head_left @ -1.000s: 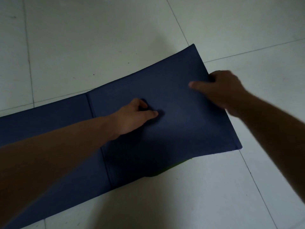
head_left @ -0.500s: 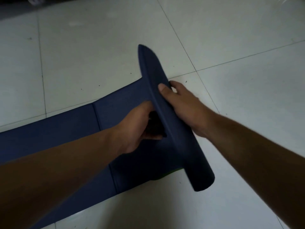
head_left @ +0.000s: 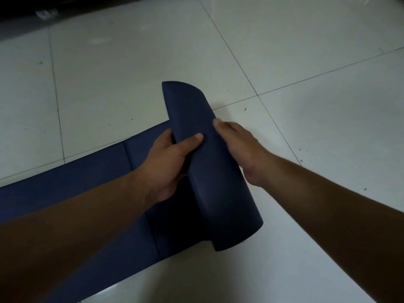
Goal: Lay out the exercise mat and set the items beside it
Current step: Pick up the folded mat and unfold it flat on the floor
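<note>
A dark blue exercise mat point(head_left: 65, 189) lies across the white tiled floor, flat on the left with fold creases. Its right end point(head_left: 209, 176) is lifted and curled over into a raised flap. My left hand point(head_left: 168, 162) grips that flap from the left, thumb on top and fingers hidden underneath. My right hand point(head_left: 242, 149) presses against the flap's right side, fingers on the mat surface. Both forearms reach in from the bottom of the view and cover part of the mat.
White floor tiles point(head_left: 306, 51) with thin dark joints surround the mat. A dark strip of shadowed furniture or wall point(head_left: 32, 14) runs along the top left. No other items are in view.
One second ago the mat's right end lay flat under both hands. Both hands have since lifted that end and curled it over to the left, and the camera has tilted slightly.
</note>
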